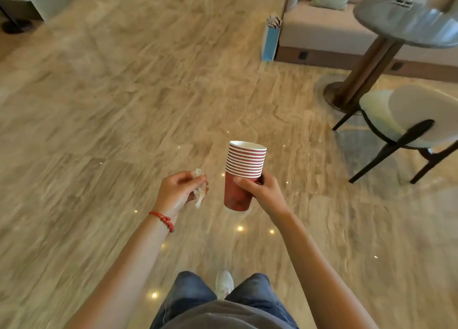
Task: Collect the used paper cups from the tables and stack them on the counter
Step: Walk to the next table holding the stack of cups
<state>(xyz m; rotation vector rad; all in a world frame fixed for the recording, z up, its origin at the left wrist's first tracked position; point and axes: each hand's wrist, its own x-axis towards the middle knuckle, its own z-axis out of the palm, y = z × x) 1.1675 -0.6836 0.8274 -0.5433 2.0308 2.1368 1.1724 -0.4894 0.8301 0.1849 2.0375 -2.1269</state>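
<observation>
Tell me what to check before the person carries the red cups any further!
1. Right hand grips the stack of red paper cups around the bottom cup: ok.
2. Stack is nested and nearly upright, leaning only a little: ok.
3. Left hand holds the crumpled white tissue, so it is not free to steady the stack: not ok.
4. Floor just ahead of the feet shows nothing to trip on: ok.
5. Round table and chair stand off to the right, apart from the path: ok.
6. Counter to put the cups on: not seen here, cannot tell.
</observation>
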